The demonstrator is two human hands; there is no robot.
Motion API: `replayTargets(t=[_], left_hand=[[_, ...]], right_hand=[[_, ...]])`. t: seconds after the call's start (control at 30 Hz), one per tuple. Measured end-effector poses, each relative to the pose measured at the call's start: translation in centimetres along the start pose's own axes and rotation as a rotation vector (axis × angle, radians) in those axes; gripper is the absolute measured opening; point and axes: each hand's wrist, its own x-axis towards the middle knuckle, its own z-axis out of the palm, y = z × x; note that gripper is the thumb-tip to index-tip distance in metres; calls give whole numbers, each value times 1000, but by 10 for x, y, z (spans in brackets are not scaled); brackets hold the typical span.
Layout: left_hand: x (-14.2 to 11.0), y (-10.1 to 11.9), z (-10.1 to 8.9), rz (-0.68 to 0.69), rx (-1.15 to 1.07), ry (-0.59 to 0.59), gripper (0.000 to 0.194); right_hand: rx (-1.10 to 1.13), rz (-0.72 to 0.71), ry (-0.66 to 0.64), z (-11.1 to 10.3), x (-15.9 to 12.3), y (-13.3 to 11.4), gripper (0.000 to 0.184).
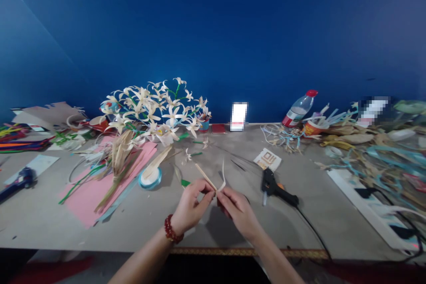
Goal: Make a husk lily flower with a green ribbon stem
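My left hand (196, 202), with a red bead bracelet at the wrist, is closed on a thin pale stick (205, 176) that slants up to the left. Right beside it, my right hand (237, 211) pinches a pale curled strip (223, 174), apparently of dried husk. The fingertips of both hands meet at the lower ends of the stick and strip, so what joins there is hidden. On the table to the right lies a black hot glue gun (278, 187). White husk-like flowers (156, 111) on green stems stand behind my hands.
Pink paper (84, 199) lies at left under dried husks (120, 155), with a blue-rimmed tape roll (150, 182) beside it. A power strip (366, 213) with cords runs along the right. A bottle (299, 108) and a lit, blurred screen (238, 115) stand near the blue wall.
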Motion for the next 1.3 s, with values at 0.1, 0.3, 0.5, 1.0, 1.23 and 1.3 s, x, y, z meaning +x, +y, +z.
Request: replayTargets(t=[0.1,0.3,0.5,1.0,1.23,1.3], left_hand=[[-2,-1,2,20,28,74,16],[-2,0,7,49,-67,110,16],[-2,1,7,78,-22,109,16],[-7,-1,9,61,-120,73,16],[-9,1,8,68,-48,135,16],[-9,3,7,88,-62,138,14]], right_hand=[[51,13,-3,1,0,-3,43],[166,54,4,2,0,-8,44],[109,15,30,4,1,-2,44],[553,276,-182,2,-10,-18,45],[-211,-176,87,9,-13,-20,30],[-262,-177,108,10,-14,-20,23]])
